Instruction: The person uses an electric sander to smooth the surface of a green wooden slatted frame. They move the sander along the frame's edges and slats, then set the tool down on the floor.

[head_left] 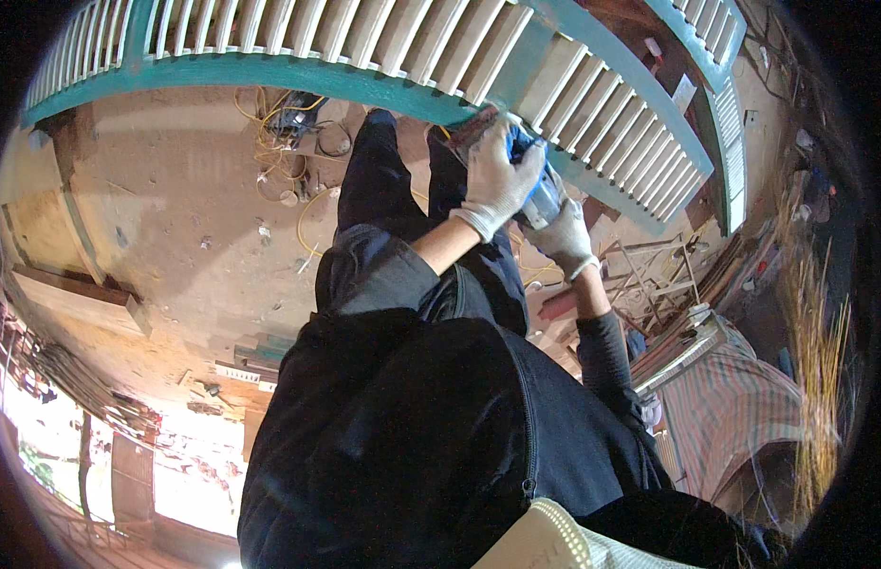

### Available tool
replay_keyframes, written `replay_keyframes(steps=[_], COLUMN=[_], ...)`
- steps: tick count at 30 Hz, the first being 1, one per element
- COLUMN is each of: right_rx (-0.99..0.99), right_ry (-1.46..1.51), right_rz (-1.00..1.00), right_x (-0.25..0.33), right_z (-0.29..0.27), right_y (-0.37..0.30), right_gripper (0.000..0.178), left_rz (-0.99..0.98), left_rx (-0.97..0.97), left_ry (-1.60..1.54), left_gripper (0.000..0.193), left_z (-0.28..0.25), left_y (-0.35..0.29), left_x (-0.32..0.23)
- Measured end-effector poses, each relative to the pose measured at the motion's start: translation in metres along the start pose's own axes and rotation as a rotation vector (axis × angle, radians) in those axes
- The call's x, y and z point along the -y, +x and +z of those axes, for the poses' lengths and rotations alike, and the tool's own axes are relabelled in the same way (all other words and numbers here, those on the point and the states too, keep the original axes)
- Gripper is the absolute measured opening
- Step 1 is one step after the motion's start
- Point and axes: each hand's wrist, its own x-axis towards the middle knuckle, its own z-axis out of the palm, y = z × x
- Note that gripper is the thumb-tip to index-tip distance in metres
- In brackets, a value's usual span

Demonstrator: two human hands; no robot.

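My left hand [499,180], in a whitish work glove, is closed around the front of a blue and grey hand-held power tool [540,197]. Gripping the rear of its body is my right hand [563,237], gloved the same way. The tool's front end is at the lower edge of a long shutter panel [298,76], which has a teal frame and pale slats. A reddish-brown patch [473,125] shows at that edge beside my left fingers; whether it belongs to the tool or the frame I cannot tell. The tool's working face is hidden.
A second teal shutter [727,123] stands at the far right. Yellow cord and a dark machine [293,114] lie on the dirt floor beyond my legs. Boards [84,299] lie at left. To the right are a wooden frame [654,270], striped cloth [730,403] and dry stalks [815,379].
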Motion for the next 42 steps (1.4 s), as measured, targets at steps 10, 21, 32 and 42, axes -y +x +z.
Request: replay_keyframes(steps=[10, 21, 32, 42], right_rx=[-0.191, -0.311, -0.615, -0.51], right_ry=[0.298, 0.432, 0.695, 0.766], right_rz=[0.183, 0.2, 0.103, 0.187], right_x=[-0.055, -0.017, 0.033, 0.037], right_z=[0.06, 0.068, 0.097, 0.084], right_y=[-0.004, -0.028, 0.0, -0.003], right_gripper=[0.066, 0.068, 0.074, 0.065], left_rz=[-0.002, -0.069, 0.137, 0.114], left_rx=[0.293, 0.459, 0.237, 0.334], left_ry=[0.134, 0.115, 0.296, 0.196], left_gripper=[0.027, 0.033, 0.049, 0.025], left_z=[0.013, -0.005, -0.01, -0.002], left_y=[0.009, 0.019, 0.029, 0.03], left_x=[-0.009, -0.021, -0.037, -0.025])
